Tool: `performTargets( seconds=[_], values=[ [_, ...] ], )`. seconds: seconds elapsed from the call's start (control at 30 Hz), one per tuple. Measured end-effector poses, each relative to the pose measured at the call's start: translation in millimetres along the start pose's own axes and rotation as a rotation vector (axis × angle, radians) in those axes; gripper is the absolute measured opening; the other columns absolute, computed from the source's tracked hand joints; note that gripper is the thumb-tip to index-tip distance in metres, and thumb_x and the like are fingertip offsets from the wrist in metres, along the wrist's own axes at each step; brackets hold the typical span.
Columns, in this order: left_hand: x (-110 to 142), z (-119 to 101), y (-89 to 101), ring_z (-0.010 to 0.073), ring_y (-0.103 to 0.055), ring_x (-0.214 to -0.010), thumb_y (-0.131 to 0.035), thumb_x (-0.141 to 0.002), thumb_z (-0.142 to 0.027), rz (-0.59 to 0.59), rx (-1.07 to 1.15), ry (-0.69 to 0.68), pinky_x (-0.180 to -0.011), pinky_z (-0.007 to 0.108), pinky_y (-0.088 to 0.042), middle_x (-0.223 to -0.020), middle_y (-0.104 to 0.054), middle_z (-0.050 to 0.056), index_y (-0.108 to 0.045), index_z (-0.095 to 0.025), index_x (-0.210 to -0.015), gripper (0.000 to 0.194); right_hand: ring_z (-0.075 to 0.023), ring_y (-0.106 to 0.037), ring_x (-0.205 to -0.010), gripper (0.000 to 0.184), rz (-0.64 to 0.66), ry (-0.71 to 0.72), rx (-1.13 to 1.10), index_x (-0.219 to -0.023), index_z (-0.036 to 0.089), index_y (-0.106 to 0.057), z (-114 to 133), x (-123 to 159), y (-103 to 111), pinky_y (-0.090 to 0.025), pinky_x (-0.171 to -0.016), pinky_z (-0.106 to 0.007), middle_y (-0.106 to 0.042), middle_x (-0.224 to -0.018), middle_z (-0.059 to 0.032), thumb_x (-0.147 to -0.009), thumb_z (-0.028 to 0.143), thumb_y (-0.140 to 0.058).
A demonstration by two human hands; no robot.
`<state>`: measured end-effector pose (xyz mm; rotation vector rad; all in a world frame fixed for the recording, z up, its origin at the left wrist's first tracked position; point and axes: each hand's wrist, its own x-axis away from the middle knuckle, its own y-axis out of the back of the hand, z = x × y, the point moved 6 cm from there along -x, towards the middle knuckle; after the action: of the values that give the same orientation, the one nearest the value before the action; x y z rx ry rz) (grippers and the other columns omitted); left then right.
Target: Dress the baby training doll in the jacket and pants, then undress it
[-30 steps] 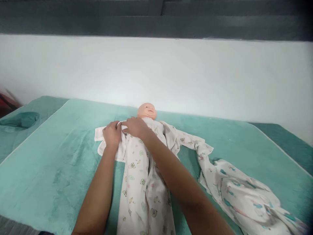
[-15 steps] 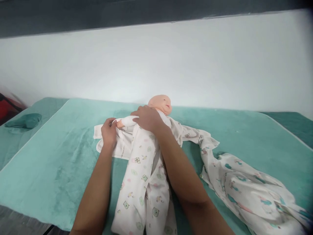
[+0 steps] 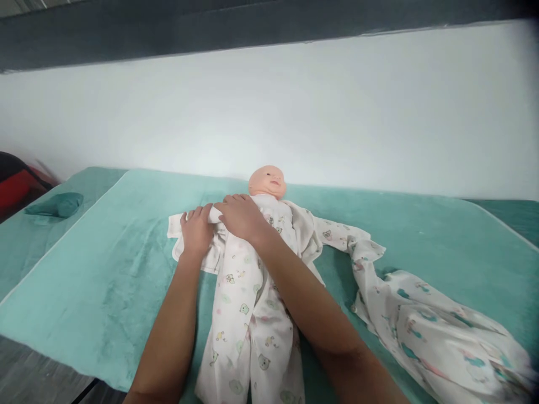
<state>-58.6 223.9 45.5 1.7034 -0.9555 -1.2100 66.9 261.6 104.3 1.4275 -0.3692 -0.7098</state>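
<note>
A baby doll (image 3: 267,182) lies on its back, head toward the wall, wearing a white top and printed baby trousers (image 3: 236,314). Beneath it a white printed baby jacket (image 3: 179,249) is spread open, one sleeve (image 3: 337,231) stretching out to the right. My left hand (image 3: 197,229) is closed round the lower end of the doll's white-sleeved arm (image 3: 215,215), hiding the doll's hand. Higher on the same arm, near the shoulder, my right hand (image 3: 240,216) rests with its fingers curled over the sleeve.
A crumpled white printed cloth (image 3: 442,331) lies at the right, touching the jacket's sleeve end. Green plush covering (image 3: 105,280) spreads over the table. A green packet-like item (image 3: 54,205) and a red and black object (image 3: 19,185) are at the left. The white wall (image 3: 269,112) stands behind.
My left hand has moved inward and wrapped over the doll's hand, which showed before. My right hand has shifted slightly left along the arm. The doll's head appears turned more upward.
</note>
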Motion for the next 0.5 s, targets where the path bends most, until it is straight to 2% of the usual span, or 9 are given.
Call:
performTargets(
  seconds=[0.07,0.17,0.3,0.4,0.5],
  values=[
    [-3,10,-5.4,0.0305,-0.061,-0.122,-0.046,-0.091,-0.012,0.047,0.009,0.046,-0.111,0.048,-0.038,-0.127,-0.069,0.011,-0.058,-0.027,-0.141,0.053,-0.0274,-0.062,-0.115,0.031,-0.011,0.004,-0.082,-0.127,0.02,-0.069,-4,2,3,-0.041,-0.102,-0.042,-0.07,-0.123,-0.012,-0.102,0.023,-0.051],
    [-5,20,-7.5,0.0312,-0.061,-0.122,-0.044,-0.092,-0.014,0.027,-0.01,0.115,-0.106,0.045,-0.039,-0.127,-0.07,0.011,-0.059,-0.027,-0.138,0.051,-0.0241,-0.063,-0.122,0.034,-0.092,-0.009,-0.293,-0.131,0.022,-0.068,-22,16,13,-0.044,-0.106,-0.04,-0.07,-0.132,-0.008,-0.103,0.025,-0.049],
    [-2,22,-6.7,0.0324,-0.059,-0.122,-0.044,-0.091,-0.014,-0.024,-0.03,0.146,-0.109,0.047,-0.036,-0.128,-0.069,0.013,-0.059,-0.024,-0.137,0.05,-0.0222,-0.053,-0.141,0.043,-0.244,-0.092,-0.491,-0.14,0.026,-0.063,-61,60,12,-0.04,-0.118,-0.042,-0.062,-0.148,-0.0038,-0.105,0.036,-0.041],
    [0,18,-5.9,0.0334,-0.058,-0.124,-0.046,-0.09,-0.016,-0.039,-0.034,0.132,-0.113,0.049,-0.033,-0.129,-0.068,0.014,-0.059,-0.023,-0.136,0.048,-0.0224,-0.047,-0.147,0.048,-0.321,-0.242,-0.436,-0.145,0.022,-0.059,-97,109,-6,-0.034,-0.123,-0.045,-0.054,-0.157,-0.0064,-0.104,0.031,-0.035],
    [5,15,-3.3,0.0352,-0.054,-0.129,-0.048,-0.09,-0.017,-0.057,-0.045,0.104,-0.118,0.055,-0.027,-0.133,-0.066,0.015,-0.057,-0.022,-0.138,0.049,-0.027,-0.042,-0.15,0.057,-0.311,-0.493,-0.24,-0.146,0.024,-0.058,-129,157,-25,-0.025,-0.126,-0.053,-0.05,-0.16,-0.0068,-0.093,0.015,-0.041]
  ],
)
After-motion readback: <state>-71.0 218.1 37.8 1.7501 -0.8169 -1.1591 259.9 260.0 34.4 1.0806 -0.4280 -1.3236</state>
